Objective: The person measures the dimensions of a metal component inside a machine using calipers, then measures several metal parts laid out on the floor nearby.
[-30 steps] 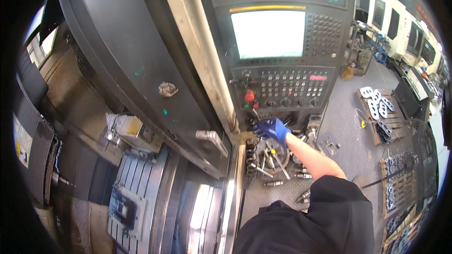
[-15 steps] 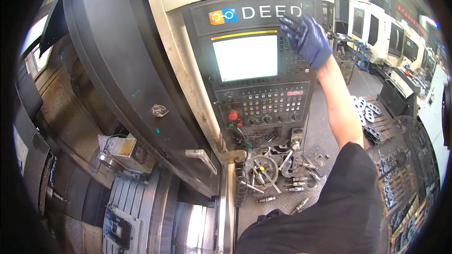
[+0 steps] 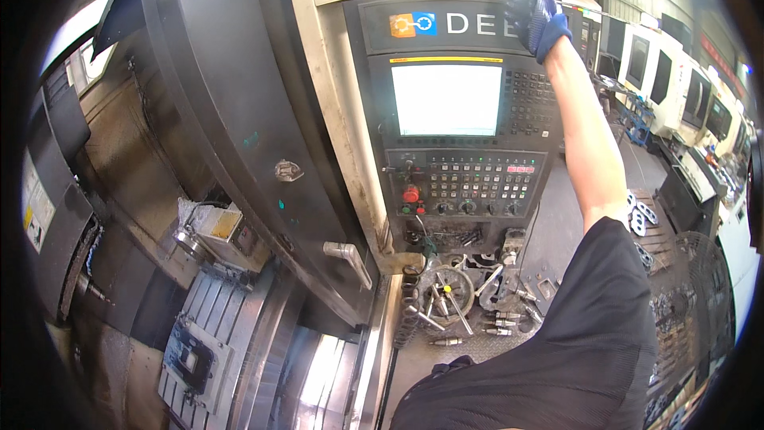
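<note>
Right grip (image 3: 541,25) | blue-gloved | at upper-right of control panel (image 3: 461,144) | screen (image 3: 447,99) lit

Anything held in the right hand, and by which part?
Cannot tell: the blue-gloved right hand overlaps the black control panel at its top right, grip unclear.

From my station I see a textured cloth glove (image 3: 549,25), a matt cloth sleeve (image 3: 601,287) and a dull-faced control panel (image 3: 370,95) around a smooth, glaring screen (image 3: 446,99). The door (image 3: 231,103) looks like painted metal with a faint sheen, its handle (image 3: 348,261) scuffed bare metal; the slotted table (image 3: 227,304) is smooth metal, the tool holders (image 3: 501,323) shiny metal.
</note>
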Available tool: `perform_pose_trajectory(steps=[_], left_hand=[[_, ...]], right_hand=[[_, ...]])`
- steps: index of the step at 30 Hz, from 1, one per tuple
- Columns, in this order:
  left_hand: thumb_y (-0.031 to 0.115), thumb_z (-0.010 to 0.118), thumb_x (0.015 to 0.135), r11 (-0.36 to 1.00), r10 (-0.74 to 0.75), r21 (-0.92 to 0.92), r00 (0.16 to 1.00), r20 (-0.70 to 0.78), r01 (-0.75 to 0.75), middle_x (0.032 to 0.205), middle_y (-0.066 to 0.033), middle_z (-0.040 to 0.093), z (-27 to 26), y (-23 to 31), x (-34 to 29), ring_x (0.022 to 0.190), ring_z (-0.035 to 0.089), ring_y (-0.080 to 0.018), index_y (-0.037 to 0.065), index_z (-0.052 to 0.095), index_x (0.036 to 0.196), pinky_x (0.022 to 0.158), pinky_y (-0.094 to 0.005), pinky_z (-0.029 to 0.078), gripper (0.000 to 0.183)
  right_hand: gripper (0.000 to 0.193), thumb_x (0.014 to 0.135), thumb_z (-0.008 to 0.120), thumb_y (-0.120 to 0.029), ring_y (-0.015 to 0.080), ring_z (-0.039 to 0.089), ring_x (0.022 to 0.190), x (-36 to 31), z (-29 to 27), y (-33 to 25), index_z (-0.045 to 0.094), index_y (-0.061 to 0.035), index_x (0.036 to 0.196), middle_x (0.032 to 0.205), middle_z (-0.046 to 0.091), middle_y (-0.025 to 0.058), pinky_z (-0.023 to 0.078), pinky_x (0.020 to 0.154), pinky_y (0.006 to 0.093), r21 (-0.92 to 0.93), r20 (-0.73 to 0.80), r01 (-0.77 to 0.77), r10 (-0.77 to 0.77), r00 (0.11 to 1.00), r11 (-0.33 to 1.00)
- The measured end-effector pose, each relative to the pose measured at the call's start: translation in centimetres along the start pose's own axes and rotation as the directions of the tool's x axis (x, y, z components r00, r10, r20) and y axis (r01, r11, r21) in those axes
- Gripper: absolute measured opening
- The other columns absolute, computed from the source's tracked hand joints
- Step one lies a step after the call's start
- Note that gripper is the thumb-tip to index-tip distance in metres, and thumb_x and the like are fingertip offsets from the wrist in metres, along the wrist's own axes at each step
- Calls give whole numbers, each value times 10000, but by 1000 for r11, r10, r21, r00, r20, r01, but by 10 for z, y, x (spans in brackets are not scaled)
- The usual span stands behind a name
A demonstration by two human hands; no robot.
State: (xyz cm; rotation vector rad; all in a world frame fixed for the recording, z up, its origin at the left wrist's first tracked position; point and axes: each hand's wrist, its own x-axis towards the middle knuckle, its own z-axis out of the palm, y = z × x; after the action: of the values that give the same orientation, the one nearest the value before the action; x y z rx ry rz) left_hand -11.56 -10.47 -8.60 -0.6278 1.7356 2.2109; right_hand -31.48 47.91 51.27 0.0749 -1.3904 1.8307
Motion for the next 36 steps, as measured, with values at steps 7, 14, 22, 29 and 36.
perform_pose_trajectory(steps=[7,14,22,29,36], left_hand=[[766,349,980,994,68,-81,994,-81,-75,1352,-308,599,5,25,-21,1254,591,-455,3,495,1428,1107,-577,441,897],[780,338,976,918,182,-316,963,-201,-239,1337,-327,604,-25,65,-102,1243,598,-471,-10,496,1422,1106,-587,446,921],[737,363,1001,661,183,-750,968,169,6,1211,-375,647,-22,123,-212,1087,680,-491,-12,470,1446,1009,-574,532,878],[470,544,1062,743,24,-641,964,-263,-194,851,-170,718,-88,30,-252,720,692,-259,51,642,1056,670,-353,551,431],[306,572,1079,930,81,-266,846,-527,-255,892,-180,761,-181,32,-239,770,751,-237,-6,648,1038,711,-352,612,323]], right_hand=[[335,1056,586,-328,199,743,691,-77,28,35,695,-12,1091,899,759,106,590,580,304,102,-54,435,-431,901,895],[553,1094,428,-396,254,679,618,-241,82,52,667,63,900,786,709,204,518,558,343,198,436,35,-120,892,980],[625,1054,456,-438,289,691,600,-414,103,169,695,86,813,747,718,234,557,586,355,-510,853,-410,505,-131,756],[587,1093,440,-438,247,744,745,-559,128,254,719,76,1038,879,764,185,566,638,323,-738,671,-453,483,-562,500],[413,825,831,-215,322,736,930,-669,188,272,724,-80,1201,1073,753,162,590,836,409,-98,984,259,132,-117,961]])
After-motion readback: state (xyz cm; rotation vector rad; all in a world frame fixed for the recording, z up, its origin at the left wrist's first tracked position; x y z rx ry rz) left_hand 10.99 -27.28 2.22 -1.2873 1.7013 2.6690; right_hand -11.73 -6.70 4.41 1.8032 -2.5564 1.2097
